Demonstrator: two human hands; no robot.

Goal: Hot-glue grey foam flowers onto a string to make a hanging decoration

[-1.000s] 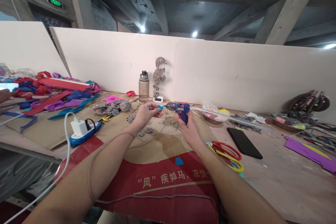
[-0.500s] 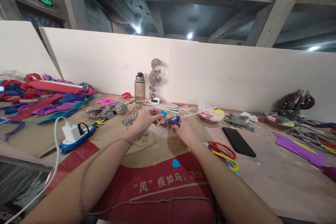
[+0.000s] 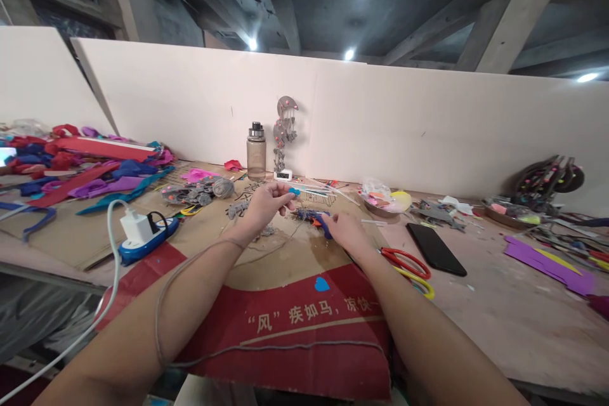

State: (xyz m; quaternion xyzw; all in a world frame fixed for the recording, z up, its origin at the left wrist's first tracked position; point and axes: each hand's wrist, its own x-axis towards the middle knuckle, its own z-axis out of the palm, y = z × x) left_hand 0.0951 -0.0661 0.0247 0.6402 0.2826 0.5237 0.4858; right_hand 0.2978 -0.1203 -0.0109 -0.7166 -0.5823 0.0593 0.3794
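My left hand [image 3: 267, 206] is closed, with a small blue felt piece [image 3: 294, 191] pinched between thumb and fingertips. My right hand [image 3: 348, 231] curls around the handle of a dark blue glue gun [image 3: 326, 226] low over the cardboard; a translucent glue stick [image 3: 373, 222] shows beyond the hand. A tangle of grey yarn bits [image 3: 304, 214] lies beside the gun's front. Grey yarn [image 3: 159, 311] loops round my left forearm and runs across the red part of the cardboard. Nearer me, a blue felt heart [image 3: 321, 283] rests on the cardboard [image 3: 285, 266].
Right of my forearm are red-handled scissors [image 3: 406, 261] and a black phone [image 3: 435, 248]. A bowl of scraps [image 3: 383, 208] stands behind. To the left lie a power strip [image 3: 147, 242] and felt strips [image 3: 99, 168]. A bottle [image 3: 256, 152] stands by the white board [image 3: 190, 101].
The glue gun has moved slightly right and away from the blue piece, its glue stick now seen at a different angle. My left hand still holds the blue piece. The view has shifted slightly.
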